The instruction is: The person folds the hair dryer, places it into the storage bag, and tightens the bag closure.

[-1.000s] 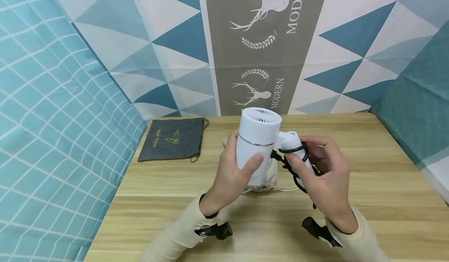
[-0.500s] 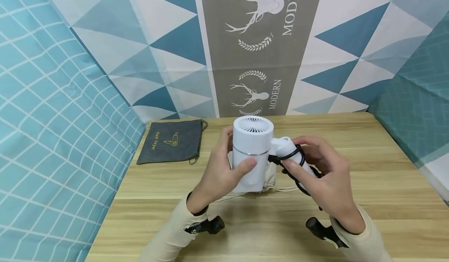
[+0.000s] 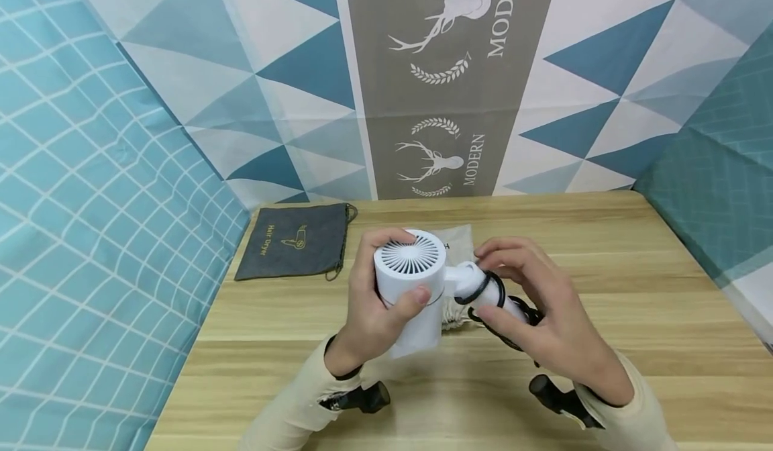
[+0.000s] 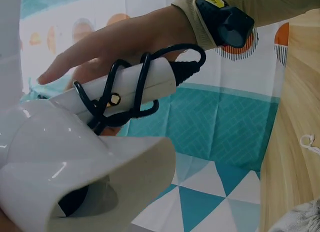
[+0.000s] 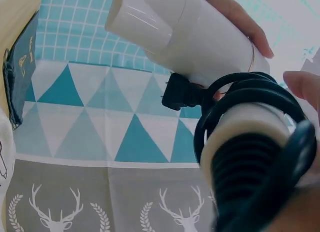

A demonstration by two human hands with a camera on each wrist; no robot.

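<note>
A white hair dryer (image 3: 413,286) is held above the table, its round slotted grille tilted up toward the head camera. My left hand (image 3: 371,303) grips the body, with the index finger over the grille's edge and the thumb across the near side. My right hand (image 3: 549,310) is around the slanted handle (image 3: 483,290), thumb on the near side and fingers curved over the far side. A black cord (image 4: 142,86) winds round the handle, and its plug (image 5: 180,94) sticks out beside the body. The left wrist view shows the dryer's wide open nozzle (image 4: 150,162).
A dark grey drawstring bag (image 3: 290,241) printed "Hair Dryer" lies flat at the table's back left. Behind the dryer lies a pale cloth drawstring pouch (image 3: 457,239), partly hidden. Patterned cloth (image 3: 447,102) hangs behind the wooden table (image 3: 634,270).
The dryer has come down and left toward me, its grille tipping further toward the head camera. My left fingers have shifted up to the grille end, and more of the pale pouch shows.
</note>
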